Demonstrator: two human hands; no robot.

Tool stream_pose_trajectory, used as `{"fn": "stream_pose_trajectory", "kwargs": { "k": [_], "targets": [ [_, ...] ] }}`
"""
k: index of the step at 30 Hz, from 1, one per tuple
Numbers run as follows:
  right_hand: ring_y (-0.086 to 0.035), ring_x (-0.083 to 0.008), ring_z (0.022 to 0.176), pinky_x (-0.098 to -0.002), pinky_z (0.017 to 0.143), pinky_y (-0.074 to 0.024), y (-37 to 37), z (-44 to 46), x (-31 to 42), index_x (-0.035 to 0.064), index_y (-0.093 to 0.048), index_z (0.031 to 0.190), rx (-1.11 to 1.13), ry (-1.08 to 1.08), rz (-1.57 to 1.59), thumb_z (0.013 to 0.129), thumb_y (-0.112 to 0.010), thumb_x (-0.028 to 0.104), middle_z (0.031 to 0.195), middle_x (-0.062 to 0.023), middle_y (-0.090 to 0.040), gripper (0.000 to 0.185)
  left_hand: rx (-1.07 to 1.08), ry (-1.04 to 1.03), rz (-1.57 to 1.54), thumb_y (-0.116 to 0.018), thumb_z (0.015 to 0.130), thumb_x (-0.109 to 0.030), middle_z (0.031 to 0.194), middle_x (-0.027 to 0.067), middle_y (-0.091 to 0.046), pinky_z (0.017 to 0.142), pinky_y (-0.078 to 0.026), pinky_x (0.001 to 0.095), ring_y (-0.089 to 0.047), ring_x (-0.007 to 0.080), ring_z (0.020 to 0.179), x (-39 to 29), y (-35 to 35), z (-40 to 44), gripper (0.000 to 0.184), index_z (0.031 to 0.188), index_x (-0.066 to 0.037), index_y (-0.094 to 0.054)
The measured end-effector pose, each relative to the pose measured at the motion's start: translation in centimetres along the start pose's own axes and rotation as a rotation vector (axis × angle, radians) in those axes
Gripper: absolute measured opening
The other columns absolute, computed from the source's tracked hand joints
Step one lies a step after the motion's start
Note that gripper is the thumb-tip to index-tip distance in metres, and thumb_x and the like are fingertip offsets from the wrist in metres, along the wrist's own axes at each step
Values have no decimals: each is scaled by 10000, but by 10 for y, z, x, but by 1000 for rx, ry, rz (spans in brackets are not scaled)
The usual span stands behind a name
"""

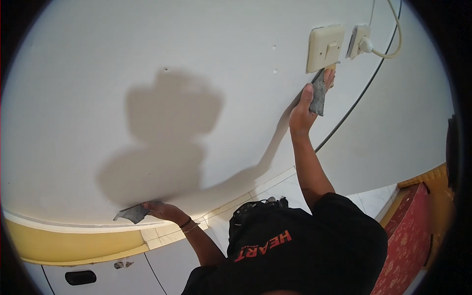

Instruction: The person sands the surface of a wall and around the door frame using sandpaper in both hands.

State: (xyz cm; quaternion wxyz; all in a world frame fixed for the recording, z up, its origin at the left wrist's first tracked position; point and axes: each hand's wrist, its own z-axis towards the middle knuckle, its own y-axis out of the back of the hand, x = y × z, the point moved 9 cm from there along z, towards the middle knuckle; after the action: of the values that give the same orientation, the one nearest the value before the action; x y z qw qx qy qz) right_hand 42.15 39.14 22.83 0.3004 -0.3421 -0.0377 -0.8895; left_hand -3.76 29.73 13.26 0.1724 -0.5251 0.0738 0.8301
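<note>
My left hand is low on the left, close to the bottom of the white wall. Its fingers are closed on a grey cloth, whose loose corner sticks out to the left. High on the right, my right hand grips a second grey cloth with the thumb along its near side. The fingertips of that hand show just under a cream light switch, at the wall. How much of each cloth touches the wall is hard to tell.
Right of the switch, a white plug sits in a wall socket, with a pale cord looping from it. A dark cable runs down the wall. A yellow ledge and a white panel with a black handle lie lower left; red patterned fabric lies lower right.
</note>
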Motion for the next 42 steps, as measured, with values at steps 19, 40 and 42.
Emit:
{"fn": "stream_pose_trajectory", "kwargs": {
  "k": [19, 40, 42],
  "targets": [
    [-60, -293, 1361, -378, 1086, -45, 7, 1, -35, -46, -198, 1365, -60, -100, 92, 946, -349, 267, 1459, -167, -133, 544, -60, -9, 133, -251, 953, -456, 1181, 296, -448, 879, -423, 386, -495, 334, 1040, 18, 11, 33, 680, 1187, 174, -356],
    [-47, -330, 1360, -444, 1078, -44, -30, -64, 0, -69, -179, 1361, 17, -33, 6, 933, -371, 177, 1447, -219, -118, 530, -107, -180, -48, -208, 969, -384, 1171, 236, -466, 855, -474, 367, -513, 282, 1002, 15, 22, 96, 572, 1151, 116, -416],
    [-46, -329, 1360, -443, 1078, -42, -30, -74, -5, -67, -180, 1363, 12, -35, -1, 934, -368, 172, 1448, -216, -119, 526, -97, -226, -20, -215, 968, -387, 1172, 235, -465, 853, -474, 366, -513, 275, 1005, 25, 25, 100, 572, 1150, 116, -418]
  ]
}}
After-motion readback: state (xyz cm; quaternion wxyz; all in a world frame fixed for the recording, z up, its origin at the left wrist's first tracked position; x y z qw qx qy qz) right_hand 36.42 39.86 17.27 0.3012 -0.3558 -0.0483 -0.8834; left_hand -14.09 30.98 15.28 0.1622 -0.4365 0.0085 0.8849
